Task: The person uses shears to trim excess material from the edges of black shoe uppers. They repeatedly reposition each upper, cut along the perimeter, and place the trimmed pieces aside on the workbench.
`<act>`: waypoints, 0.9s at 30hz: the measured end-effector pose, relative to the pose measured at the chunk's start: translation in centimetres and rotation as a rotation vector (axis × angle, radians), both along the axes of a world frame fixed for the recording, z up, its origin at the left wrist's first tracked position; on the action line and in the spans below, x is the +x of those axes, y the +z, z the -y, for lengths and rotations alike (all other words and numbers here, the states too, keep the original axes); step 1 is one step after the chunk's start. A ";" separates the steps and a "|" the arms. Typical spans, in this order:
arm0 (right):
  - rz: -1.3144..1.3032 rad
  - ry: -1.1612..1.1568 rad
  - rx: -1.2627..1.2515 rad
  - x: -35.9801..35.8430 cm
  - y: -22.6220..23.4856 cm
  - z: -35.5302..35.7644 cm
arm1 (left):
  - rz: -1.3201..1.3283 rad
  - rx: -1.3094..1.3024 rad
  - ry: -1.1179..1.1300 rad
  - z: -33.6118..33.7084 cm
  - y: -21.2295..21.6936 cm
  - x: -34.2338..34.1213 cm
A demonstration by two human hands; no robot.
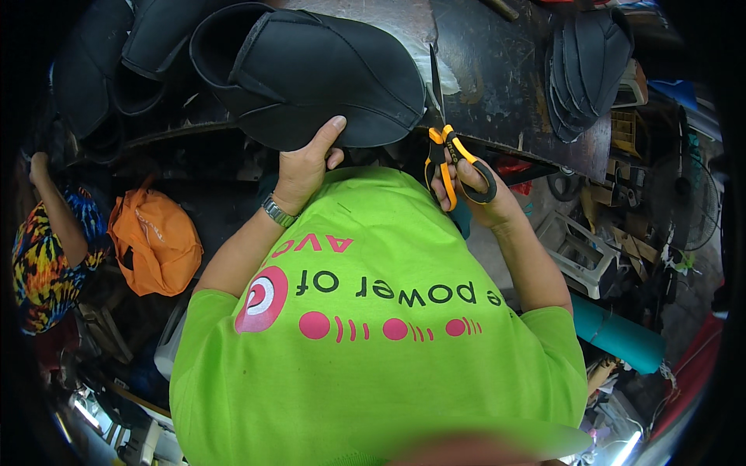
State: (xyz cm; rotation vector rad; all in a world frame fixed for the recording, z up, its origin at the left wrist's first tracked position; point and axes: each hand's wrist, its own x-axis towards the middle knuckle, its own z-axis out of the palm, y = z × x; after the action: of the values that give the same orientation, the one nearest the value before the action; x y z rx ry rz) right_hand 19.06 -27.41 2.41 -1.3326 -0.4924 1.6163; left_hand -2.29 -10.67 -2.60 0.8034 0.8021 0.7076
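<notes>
A black stitched shoe upper (326, 70) lies across the near edge of the dark worktable, its round opening toward the left. My left hand (307, 165) grips the upper's lower edge, thumb on top and fingers curled beneath. In my right hand (486, 193) is a pair of scissors (447, 142) with orange and black handles, my fingers through the loops. Its blades point away from me, slightly parted, beside the right end of the upper. Whether the blades touch the material, I cannot tell.
More black uppers (87, 66) fill the table's far left. Stacked black pieces (587, 70) sit at the right of the worktable (505, 70). An orange bag (155, 242) and another person (58, 248) are at left; a grey plastic stool (575, 260) and teal roll (622, 334) at right.
</notes>
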 end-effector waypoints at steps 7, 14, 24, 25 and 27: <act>0.076 0.040 -0.047 0.0 0.4 -0.2 | 0.045 -0.032 0.001 0.1 0.2 0.1; 0.013 -0.035 -0.039 -0.5 0.4 -0.1 | 0.031 0.009 0.003 0.1 0.3 0.1; 0.124 -0.093 -0.089 -1.2 1.0 -0.4 | -0.007 0.021 0.018 0.4 1.3 0.2; 0.127 -0.102 -0.095 -1.3 1.1 -0.4 | -0.006 0.024 0.019 0.5 1.4 0.2; 0.126 -0.135 -0.098 -1.5 1.2 -0.5 | -0.005 0.031 0.018 0.5 1.4 0.2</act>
State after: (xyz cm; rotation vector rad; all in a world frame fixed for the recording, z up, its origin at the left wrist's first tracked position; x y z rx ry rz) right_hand 17.57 -26.91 3.60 -1.5153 -0.3938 1.4671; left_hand -2.05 -11.16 -1.16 0.8272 0.8048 0.7356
